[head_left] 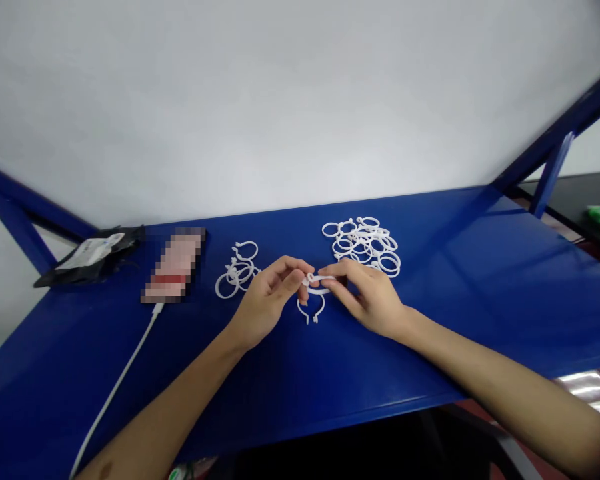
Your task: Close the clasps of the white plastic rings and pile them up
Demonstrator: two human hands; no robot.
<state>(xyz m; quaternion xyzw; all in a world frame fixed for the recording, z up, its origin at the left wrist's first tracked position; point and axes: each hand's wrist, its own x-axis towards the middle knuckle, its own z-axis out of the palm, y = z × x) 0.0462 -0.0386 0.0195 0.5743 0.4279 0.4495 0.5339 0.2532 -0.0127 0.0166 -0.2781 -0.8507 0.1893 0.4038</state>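
Head view puts a white ring (318,278) at the middle of what I watch, pinched from both sides. The left hand (267,299) presses thumb and forefinger together on its left end, and the right hand (373,299) does the same on its right end, so each grip is closed on the ring. I judge this two-sided pinch keeps the small piece steady and just above the counter (480,280). A second ring (311,308), open at its lower end, sits directly below; whether it hangs from the first or lies flat I cannot tell.

Just behind the right hand is a heap of rings (365,245), and behind the left hand a smaller cluster (237,270). The two lots are apart, each near one hand, which I take as a way to keep them from mixing.

Further left lies a blurred phone (174,265), its white cable (125,370) running down toward the near edge beside the left forearm. A black pouch (93,253) rests at the far left corner, near a blue strut (30,207).

Both forearms cross the near edge. Right of the right hand I see wide bare blue surface; on the left, the cable is the one thing to snag
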